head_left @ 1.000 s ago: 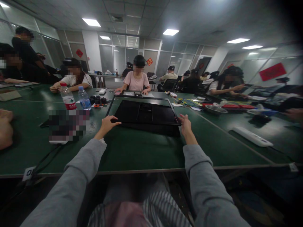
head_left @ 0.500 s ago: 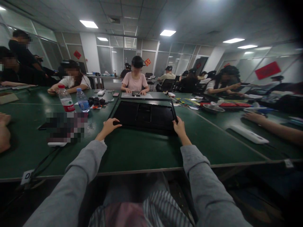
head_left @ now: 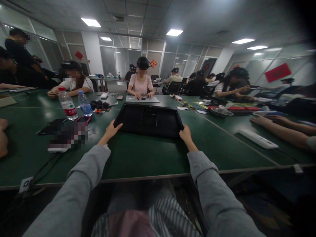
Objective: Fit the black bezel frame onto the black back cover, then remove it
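A large flat black panel [head_left: 149,120], like the back of a monitor, lies on the green table [head_left: 138,154] in front of me. My left hand [head_left: 111,130] grips its near left corner, thumb on top. Its near right corner is held by my right hand [head_left: 185,134], fingers curled round the edge. Both my arms wear grey sleeves and reach forward over the table edge.
Two water bottles [head_left: 69,106] stand at the left, with small black items beside them. A white elongated object [head_left: 258,138] lies at the right, near another person's forearms [head_left: 278,130]. A person in a pink shirt [head_left: 141,84] sits opposite. Several other people work around the tables.
The thin black frame that stood raised above the panel has come down flat onto it. My right hand went from open fingers to gripping the panel's right corner; the left hand shifted slightly.
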The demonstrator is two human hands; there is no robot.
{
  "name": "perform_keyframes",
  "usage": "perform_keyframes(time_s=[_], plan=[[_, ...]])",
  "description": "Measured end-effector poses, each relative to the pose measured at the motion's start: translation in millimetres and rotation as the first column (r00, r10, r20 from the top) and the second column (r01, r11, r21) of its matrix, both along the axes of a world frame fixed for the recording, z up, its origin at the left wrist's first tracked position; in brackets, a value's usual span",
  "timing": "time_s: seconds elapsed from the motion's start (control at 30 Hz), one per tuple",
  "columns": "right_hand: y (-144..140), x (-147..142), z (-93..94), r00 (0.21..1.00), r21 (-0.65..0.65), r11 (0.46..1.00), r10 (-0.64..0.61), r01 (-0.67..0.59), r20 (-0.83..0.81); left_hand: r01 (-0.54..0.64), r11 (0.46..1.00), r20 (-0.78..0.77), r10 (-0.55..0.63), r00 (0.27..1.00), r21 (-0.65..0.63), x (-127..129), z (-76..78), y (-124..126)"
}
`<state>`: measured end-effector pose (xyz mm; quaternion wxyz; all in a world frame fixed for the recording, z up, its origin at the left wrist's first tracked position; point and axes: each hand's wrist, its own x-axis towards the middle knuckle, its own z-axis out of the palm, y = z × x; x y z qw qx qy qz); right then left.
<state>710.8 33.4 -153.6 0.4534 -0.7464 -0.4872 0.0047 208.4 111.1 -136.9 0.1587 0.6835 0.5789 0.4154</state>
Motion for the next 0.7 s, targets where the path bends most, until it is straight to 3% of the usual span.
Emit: perform_keyframes(time_s=[0.1,0.23,0.4,0.7], plan=[[4,0,1.2,0.999,-0.012,1.0,-0.013,0.013,0.03,-0.08,0.991,0.05,0.086,0.995,-0.104,-12,-4.7,9],[10,2,2.3,0.999,-0.011,1.0,0.029,-0.028,0.021,-0.178,0.974,-0.042,0.174,0.984,-0.142,-24,-9.2,11],[12,5,3.3,0.996,0.036,0.995,0.091,-0.09,-0.024,-0.128,0.983,-0.096,0.116,0.989,-0.131,-24,-10.7,11],[2,-5,14.6,0.994,0.053,0.993,0.107,-0.106,-0.004,-0.115,0.992,0.007,0.116,0.993,-0.051,-18,-14.3,19]])
